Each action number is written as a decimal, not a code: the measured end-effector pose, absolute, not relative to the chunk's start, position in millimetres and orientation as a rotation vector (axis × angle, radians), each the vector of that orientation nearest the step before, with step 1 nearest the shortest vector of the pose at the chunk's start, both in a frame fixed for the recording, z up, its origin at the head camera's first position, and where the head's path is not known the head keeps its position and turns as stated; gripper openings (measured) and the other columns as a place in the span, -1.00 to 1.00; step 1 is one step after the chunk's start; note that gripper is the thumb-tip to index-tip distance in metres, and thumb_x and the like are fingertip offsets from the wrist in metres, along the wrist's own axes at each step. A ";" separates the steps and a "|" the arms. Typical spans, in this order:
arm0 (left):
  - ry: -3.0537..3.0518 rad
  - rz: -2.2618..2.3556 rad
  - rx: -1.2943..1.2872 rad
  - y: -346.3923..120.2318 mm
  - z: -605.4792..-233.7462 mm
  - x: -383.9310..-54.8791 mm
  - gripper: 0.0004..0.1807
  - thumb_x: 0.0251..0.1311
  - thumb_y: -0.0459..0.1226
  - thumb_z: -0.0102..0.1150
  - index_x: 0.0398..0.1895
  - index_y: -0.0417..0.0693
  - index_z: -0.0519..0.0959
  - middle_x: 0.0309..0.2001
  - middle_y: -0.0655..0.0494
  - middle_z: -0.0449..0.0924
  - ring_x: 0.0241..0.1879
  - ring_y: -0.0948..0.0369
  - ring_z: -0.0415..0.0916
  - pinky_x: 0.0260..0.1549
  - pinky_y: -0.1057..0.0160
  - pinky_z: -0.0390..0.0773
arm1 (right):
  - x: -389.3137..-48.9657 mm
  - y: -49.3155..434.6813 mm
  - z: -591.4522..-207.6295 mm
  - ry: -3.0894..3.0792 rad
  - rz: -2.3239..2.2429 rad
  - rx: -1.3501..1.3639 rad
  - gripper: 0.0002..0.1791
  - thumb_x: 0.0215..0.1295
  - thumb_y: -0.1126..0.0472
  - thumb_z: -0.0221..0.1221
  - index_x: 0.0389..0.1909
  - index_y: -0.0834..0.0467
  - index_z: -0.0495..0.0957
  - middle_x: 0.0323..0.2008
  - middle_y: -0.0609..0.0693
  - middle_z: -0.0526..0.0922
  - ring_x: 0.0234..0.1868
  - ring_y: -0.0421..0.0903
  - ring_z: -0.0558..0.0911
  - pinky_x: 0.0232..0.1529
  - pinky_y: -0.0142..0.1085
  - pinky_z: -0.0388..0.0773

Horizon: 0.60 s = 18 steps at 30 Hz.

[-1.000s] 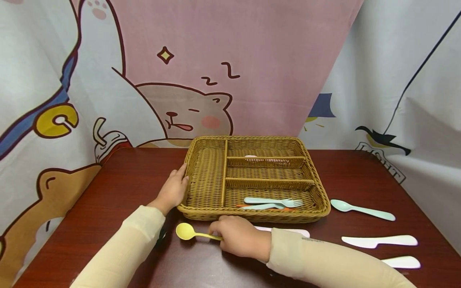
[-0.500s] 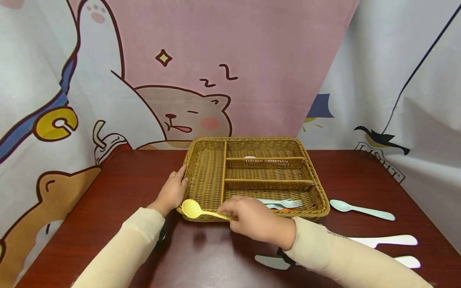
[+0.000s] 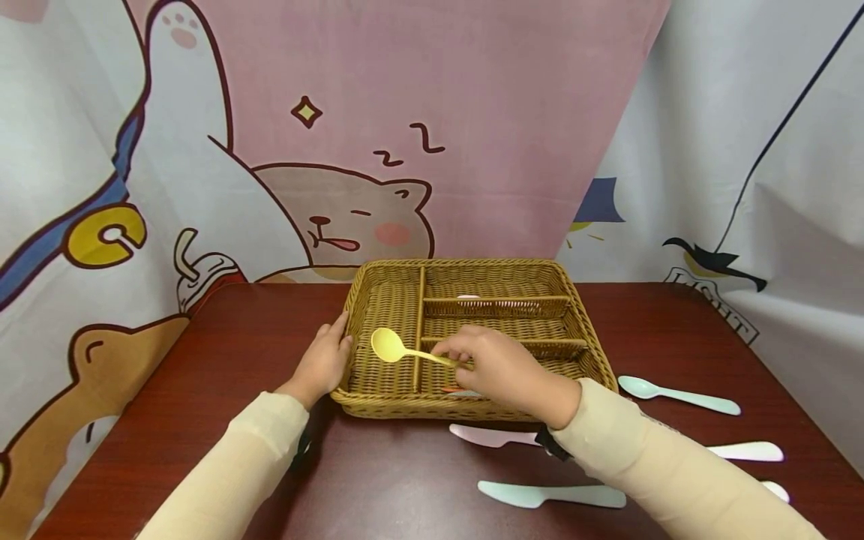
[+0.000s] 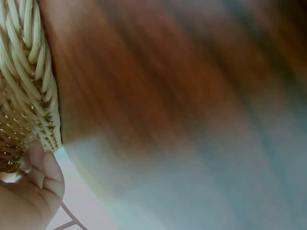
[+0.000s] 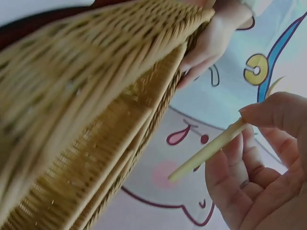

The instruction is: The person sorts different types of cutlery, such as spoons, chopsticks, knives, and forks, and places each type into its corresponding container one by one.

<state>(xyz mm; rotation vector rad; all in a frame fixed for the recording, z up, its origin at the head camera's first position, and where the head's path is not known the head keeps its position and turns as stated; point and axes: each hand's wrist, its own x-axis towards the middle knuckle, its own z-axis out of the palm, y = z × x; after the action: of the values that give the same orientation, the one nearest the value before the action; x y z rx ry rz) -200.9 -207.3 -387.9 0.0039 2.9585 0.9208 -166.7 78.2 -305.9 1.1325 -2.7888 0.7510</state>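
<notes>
My right hand (image 3: 509,371) pinches a yellow spoon (image 3: 388,345) by its handle, above the woven cutlery basket (image 3: 405,409). The bowl of the spoon points left, over the long left compartment. In the right wrist view, the handle end (image 5: 204,155) sticks out between thumb and fingers. At the basket's left side, my left hand (image 3: 320,364) rests with its fingers against the wall; the left wrist view has the fingers (image 4: 53,172) touching the weave. Inside the near-right compartment, an orange piece and a pale piece show partly; my right hand covers the rest.
In front of the basket lie a pink knife (image 3: 489,435) and a mint knife (image 3: 553,495). A mint spoon (image 3: 682,395) is to its right. Two white handles, one of them (image 3: 749,451) longer, show beside the right sleeve. A printed curtain (image 3: 506,135) hangs behind the table.
My right hand has lifted the yellow spoon off the table and carried it up and over the basket, slightly rightward. My left hand has stayed at the basket's left side.
</notes>
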 end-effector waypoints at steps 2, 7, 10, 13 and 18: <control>2.953 0.926 0.003 -207.3 -387.9 -200.5 -0.39 0.53 -0.20 -0.29 0.55 -0.12 -0.10 0.21 -0.31 0.25 0.19 -0.16 0.34 0.17 -0.13 0.32 | -172.1 81.0 -304.2 -2.782 0.741 1.128 -0.62 0.10 0.45 0.20 -0.06 0.08 0.67 -0.31 -0.11 0.61 -0.30 -0.20 0.57 -0.32 -0.35 0.50; 2.943 0.942 -0.001 -207.7 -388.2 -200.0 -0.39 0.54 -0.19 -0.30 0.55 -0.10 -0.11 0.23 -0.30 0.23 0.18 -0.13 0.36 0.14 -0.12 0.34 | -187.2 89.2 -300.3 -2.770 0.690 1.075 -0.62 0.13 0.44 0.21 -0.03 0.08 0.66 -0.26 -0.08 0.63 -0.25 -0.13 0.61 -0.27 -0.26 0.56; 2.947 0.942 0.000 -208.1 -388.3 -200.1 -0.39 0.54 -0.19 -0.30 0.55 -0.10 -0.11 0.23 -0.29 0.23 0.15 -0.12 0.37 0.11 -0.11 0.36 | -197.3 95.0 -299.0 -2.756 0.646 1.052 -0.61 0.13 0.43 0.23 -0.02 0.09 0.66 -0.24 -0.05 0.64 -0.22 -0.09 0.63 -0.26 -0.22 0.57; 2.948 0.941 0.001 -208.4 -388.5 -200.2 -0.39 0.54 -0.19 -0.30 0.55 -0.10 -0.11 0.23 -0.29 0.23 0.14 -0.11 0.38 0.09 -0.10 0.36 | -207.8 99.9 -298.8 -2.750 0.587 1.031 -0.61 0.13 0.42 0.24 -0.01 0.09 0.66 -0.24 -0.04 0.64 -0.23 -0.08 0.63 -0.31 -0.23 0.55; 2.941 0.950 0.003 -208.1 -389.1 -200.2 -0.39 0.54 -0.19 -0.30 0.56 -0.09 -0.12 0.26 -0.29 0.21 0.19 -0.12 0.35 0.12 -0.11 0.35 | -223.6 106.4 -298.0 -2.786 0.494 0.973 -0.60 0.18 0.38 0.26 0.06 0.06 0.64 -0.16 -0.01 0.64 -0.23 -0.08 0.61 -0.40 -0.26 0.47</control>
<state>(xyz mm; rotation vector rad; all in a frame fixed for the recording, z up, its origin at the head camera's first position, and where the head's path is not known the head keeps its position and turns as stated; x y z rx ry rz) -200.2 -208.1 -389.1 0.0033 2.9407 0.9499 -223.6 106.4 -298.0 0.9727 -2.7862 0.4937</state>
